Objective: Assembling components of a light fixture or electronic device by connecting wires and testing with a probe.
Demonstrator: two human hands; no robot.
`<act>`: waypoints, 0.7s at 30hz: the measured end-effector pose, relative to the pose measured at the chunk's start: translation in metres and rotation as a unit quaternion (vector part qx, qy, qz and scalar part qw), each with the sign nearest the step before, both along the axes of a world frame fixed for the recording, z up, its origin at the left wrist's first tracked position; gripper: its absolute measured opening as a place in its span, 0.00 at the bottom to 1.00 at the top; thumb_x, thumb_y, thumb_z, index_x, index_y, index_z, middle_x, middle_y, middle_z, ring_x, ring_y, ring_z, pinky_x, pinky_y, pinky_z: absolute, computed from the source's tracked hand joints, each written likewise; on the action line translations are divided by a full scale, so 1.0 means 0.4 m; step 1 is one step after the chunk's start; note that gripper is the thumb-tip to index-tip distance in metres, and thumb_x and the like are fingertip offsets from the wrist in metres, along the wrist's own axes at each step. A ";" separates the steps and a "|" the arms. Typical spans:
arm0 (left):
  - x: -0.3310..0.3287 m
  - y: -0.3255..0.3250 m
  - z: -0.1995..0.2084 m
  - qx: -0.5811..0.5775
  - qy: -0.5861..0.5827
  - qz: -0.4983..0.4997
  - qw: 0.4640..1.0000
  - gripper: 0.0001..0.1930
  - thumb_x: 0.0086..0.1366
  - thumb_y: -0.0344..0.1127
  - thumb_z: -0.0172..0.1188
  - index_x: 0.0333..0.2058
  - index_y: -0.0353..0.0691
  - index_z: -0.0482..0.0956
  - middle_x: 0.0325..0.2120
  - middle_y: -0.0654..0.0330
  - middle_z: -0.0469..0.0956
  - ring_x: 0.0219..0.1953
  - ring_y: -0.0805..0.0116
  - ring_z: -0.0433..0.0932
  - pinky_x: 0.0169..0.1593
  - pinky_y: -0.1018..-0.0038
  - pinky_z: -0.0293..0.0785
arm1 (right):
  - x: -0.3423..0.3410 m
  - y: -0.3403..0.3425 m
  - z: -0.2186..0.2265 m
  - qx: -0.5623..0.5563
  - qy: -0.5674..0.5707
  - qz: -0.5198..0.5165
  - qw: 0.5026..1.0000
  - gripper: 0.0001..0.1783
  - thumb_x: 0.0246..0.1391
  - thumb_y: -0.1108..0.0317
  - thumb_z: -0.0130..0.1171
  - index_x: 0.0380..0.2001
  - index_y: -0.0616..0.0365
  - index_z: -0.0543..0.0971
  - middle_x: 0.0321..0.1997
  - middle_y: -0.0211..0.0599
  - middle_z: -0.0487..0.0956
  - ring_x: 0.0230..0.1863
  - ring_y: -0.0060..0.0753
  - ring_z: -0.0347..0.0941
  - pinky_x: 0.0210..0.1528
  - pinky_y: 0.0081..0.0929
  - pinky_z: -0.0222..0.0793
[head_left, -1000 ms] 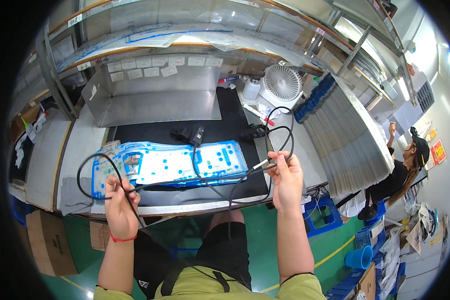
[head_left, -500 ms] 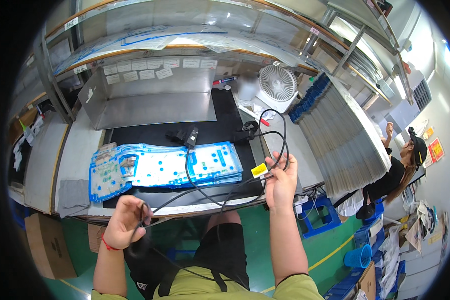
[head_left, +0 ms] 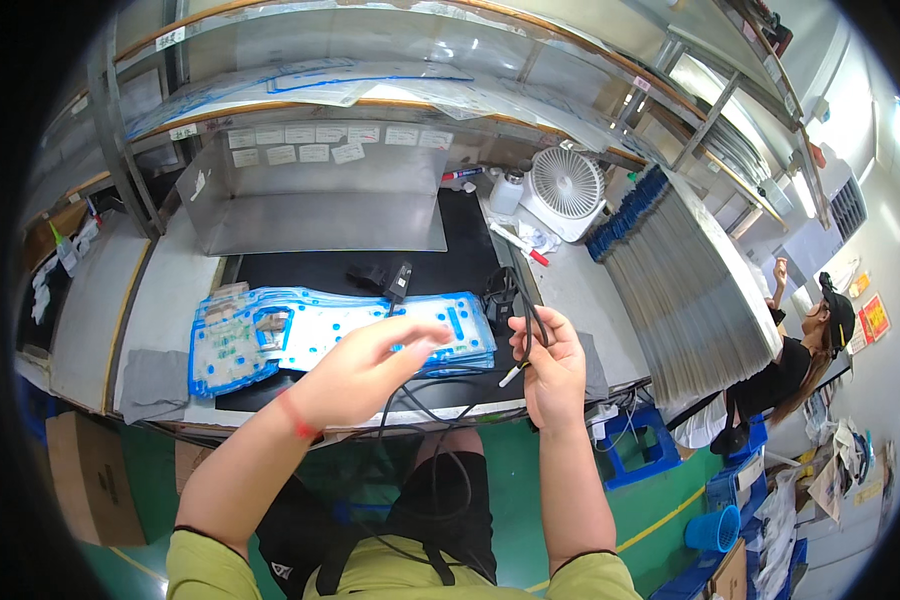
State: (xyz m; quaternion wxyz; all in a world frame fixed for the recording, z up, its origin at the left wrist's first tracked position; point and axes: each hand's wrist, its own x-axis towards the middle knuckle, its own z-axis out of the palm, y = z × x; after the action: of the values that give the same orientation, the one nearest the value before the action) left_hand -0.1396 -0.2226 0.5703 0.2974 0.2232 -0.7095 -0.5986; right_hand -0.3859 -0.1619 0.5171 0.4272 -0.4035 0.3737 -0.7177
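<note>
My right hand (head_left: 550, 370) is closed around loops of a black cable (head_left: 453, 465), with a small pale tag (head_left: 511, 376) beside its fingers. My left hand (head_left: 375, 365), slightly blurred, reaches across toward the right hand. Its fingers are stretched out and nothing shows between them. More cable hangs below it, in front of my lap. Under the left hand lies a stack of flat clear plastic pieces with blue edges and blue dots (head_left: 235, 345). A black plug-like connector (head_left: 400, 282) rests at the stack's far edge. Another black part (head_left: 497, 295) sits behind my right hand.
A metal sheet stand (head_left: 330, 222) carries paper labels at the back. A white fan (head_left: 567, 185), a bottle (head_left: 507, 192) and a marker (head_left: 520, 245) are at the back right. Tall stacked sheets (head_left: 680, 280) stand on the right. Beyond them is another person (head_left: 790, 370).
My left hand has let go of the cable at lower left and moved up and right over the stack. The loops in my right hand are drawn tighter together.
</note>
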 end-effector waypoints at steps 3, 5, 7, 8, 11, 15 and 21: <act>-0.145 -0.064 -0.001 0.296 0.032 -0.028 0.954 0.23 0.72 0.52 0.46 0.48 0.38 0.77 0.42 0.61 0.77 0.42 0.70 0.74 0.49 0.72 0.71 | 0.023 0.004 -0.001 0.002 0.065 -0.038 0.997 0.17 0.57 0.80 0.53 0.51 0.62 0.73 0.46 0.38 0.79 0.45 0.23 0.73 0.48 0.20 0.67; -0.203 -0.105 -0.008 0.329 0.044 -0.032 0.943 0.22 0.71 0.52 0.47 0.46 0.38 0.77 0.41 0.62 0.77 0.42 0.71 0.74 0.47 0.72 0.70 | 0.033 0.010 0.022 -0.046 0.162 -0.011 0.986 0.14 0.57 0.81 0.54 0.47 0.64 0.77 0.49 0.36 0.76 0.50 0.25 0.72 0.53 0.21 0.65; -0.241 -0.119 -0.019 0.318 0.045 -0.020 0.947 0.19 0.71 0.51 0.50 0.40 0.39 0.77 0.34 0.66 0.77 0.37 0.77 0.73 0.41 0.76 0.68 | 0.036 0.017 0.023 -0.035 0.197 -0.021 0.980 0.16 0.57 0.80 0.55 0.50 0.65 0.76 0.49 0.36 0.75 0.50 0.25 0.72 0.53 0.21 0.65; -0.253 -0.127 -0.030 0.288 0.036 0.003 0.957 0.19 0.70 0.51 0.50 0.39 0.40 0.78 0.31 0.66 0.76 0.34 0.77 0.73 0.40 0.77 0.69 | 0.029 0.021 0.028 -0.023 0.231 -0.035 0.972 0.17 0.58 0.78 0.55 0.52 0.64 0.75 0.47 0.34 0.76 0.48 0.25 0.72 0.52 0.22 0.66; -0.254 -0.132 -0.016 0.124 -0.010 0.061 0.990 0.19 0.70 0.50 0.51 0.35 0.37 0.77 0.26 0.65 0.75 0.28 0.78 0.70 0.36 0.78 0.69 | -0.002 0.045 0.018 0.025 0.149 -0.044 0.988 0.17 0.59 0.75 0.56 0.52 0.64 0.75 0.45 0.32 0.76 0.47 0.24 0.73 0.51 0.21 0.67; -0.245 -0.119 0.018 0.062 0.060 0.018 0.996 0.18 0.70 0.48 0.53 0.33 0.36 0.75 0.24 0.65 0.74 0.30 0.78 0.72 0.36 0.79 0.69 | -0.010 0.062 -0.009 0.047 0.153 -0.042 0.986 0.15 0.60 0.73 0.56 0.49 0.64 0.76 0.40 0.29 0.77 0.43 0.22 0.73 0.48 0.20 0.68; -0.225 -0.100 0.040 0.123 0.089 0.029 0.988 0.19 0.71 0.48 0.50 0.24 0.41 0.68 0.20 0.64 0.71 0.25 0.74 0.70 0.34 0.76 0.69 | 0.013 0.052 0.015 -0.035 0.051 -0.087 0.994 0.09 0.66 0.66 0.47 0.42 0.60 0.72 0.41 0.39 0.76 0.43 0.32 0.75 0.50 0.35 0.73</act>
State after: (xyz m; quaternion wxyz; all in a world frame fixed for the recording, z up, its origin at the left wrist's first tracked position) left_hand -0.2298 -0.2625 0.5864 0.3466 0.2244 -0.5943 -0.6901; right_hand -0.3808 -0.1411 0.5229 0.3293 -0.4202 0.4037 -0.7430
